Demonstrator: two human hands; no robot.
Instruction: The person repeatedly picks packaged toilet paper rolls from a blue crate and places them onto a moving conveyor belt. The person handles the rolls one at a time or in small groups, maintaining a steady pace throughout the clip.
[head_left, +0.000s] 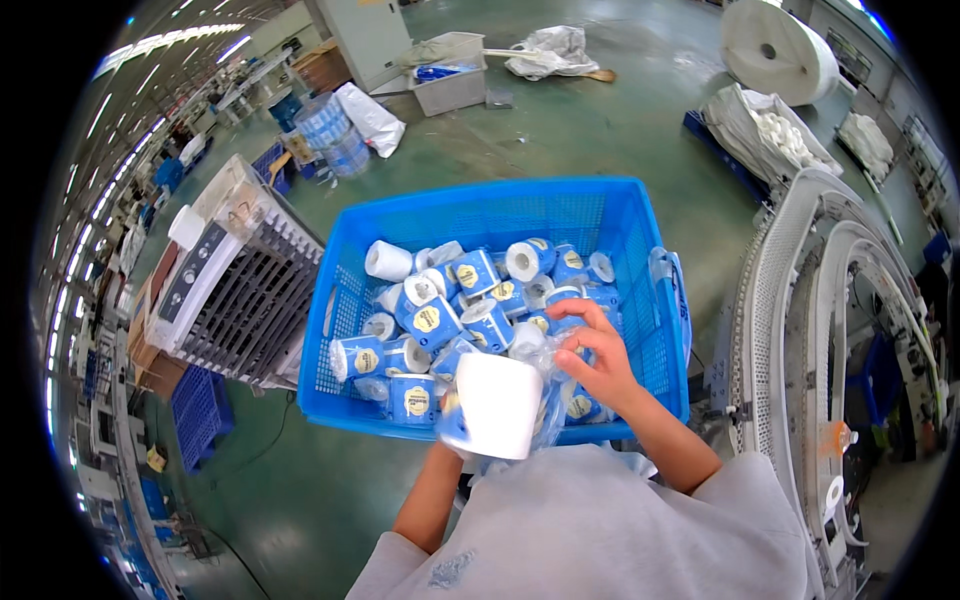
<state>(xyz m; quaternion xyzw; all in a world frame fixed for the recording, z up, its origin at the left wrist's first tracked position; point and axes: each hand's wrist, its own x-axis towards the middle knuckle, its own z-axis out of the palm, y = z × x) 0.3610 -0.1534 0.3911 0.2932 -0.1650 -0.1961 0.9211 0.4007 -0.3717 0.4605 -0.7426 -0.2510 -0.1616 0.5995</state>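
A bare white toilet paper roll (500, 403) is held up over the near edge of a blue plastic basket (490, 205). My left hand (446, 460) holds it from below, its fingers mostly hidden behind the roll. Crumpled clear plastic wrap (549, 395) hangs along the roll's right side. Beside that wrap is my right hand (598, 360), thumb and fingers curved and apart, with the thumb close to the film. Several toilet rolls in blue printed wrappers (433, 322) lie jumbled in the basket, and an unprinted white roll (388, 261) rests at the far left among them.
An air cooler (240, 285) stands left of the basket, with a blue crate (200, 418) below it. Curved conveyor rails (765, 330) run along the right. Farther off are a grey bin (447, 90), a white sack (765, 130) and a huge paper reel (778, 52).
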